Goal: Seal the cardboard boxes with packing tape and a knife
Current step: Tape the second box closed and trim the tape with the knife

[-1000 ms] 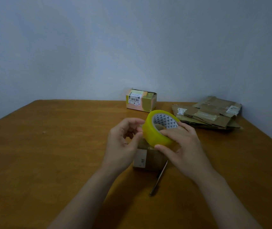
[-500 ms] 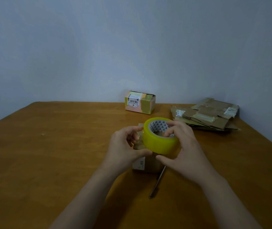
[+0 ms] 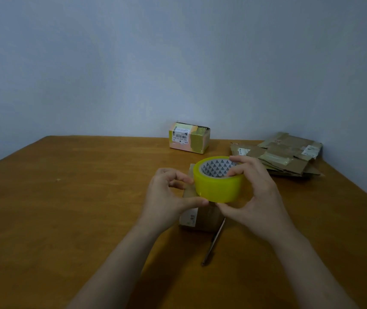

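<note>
Head view: the right hand [image 3: 258,197] holds the yellow tape roll [image 3: 218,188] in the air, fingers curled over its top rim and thumb under it. The left hand [image 3: 167,197] pinches the roll's left side with curled fingers and thumb. Just under the roll sits a small brown box [image 3: 202,217] on the wooden table [image 3: 66,197] — the thin knife [image 3: 213,244] lies lower still. Behind the roll stands a taped box [image 3: 189,137] — and back to the right, a pile of flat cardboard [image 3: 285,157]
</note>
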